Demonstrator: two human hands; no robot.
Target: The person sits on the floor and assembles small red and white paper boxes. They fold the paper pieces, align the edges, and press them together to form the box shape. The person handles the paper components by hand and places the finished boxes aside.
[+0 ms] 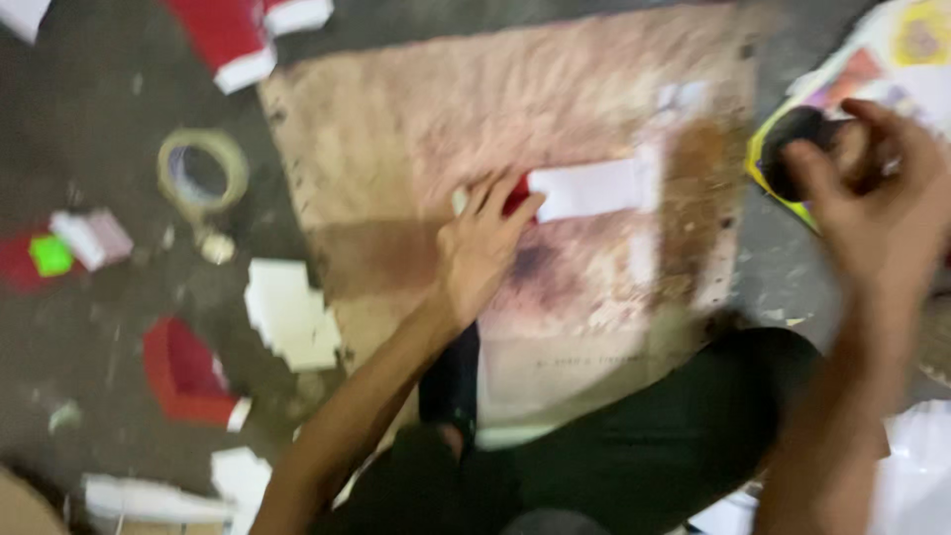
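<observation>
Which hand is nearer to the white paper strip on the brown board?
Left. The left hand has its fingertips at the white paper strip's red end. The right hand is off to the strip's right, gripping a dark round object.

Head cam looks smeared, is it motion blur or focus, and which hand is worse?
Head view: motion blur across the frame. The right hand, gripping a dark round object, is smeared most; the left hand on the white strip is a little sharper. Lighting is dim and warm, with no glare.

White paper strip [590,188] — red end; stained brown board [475,109].
</observation>
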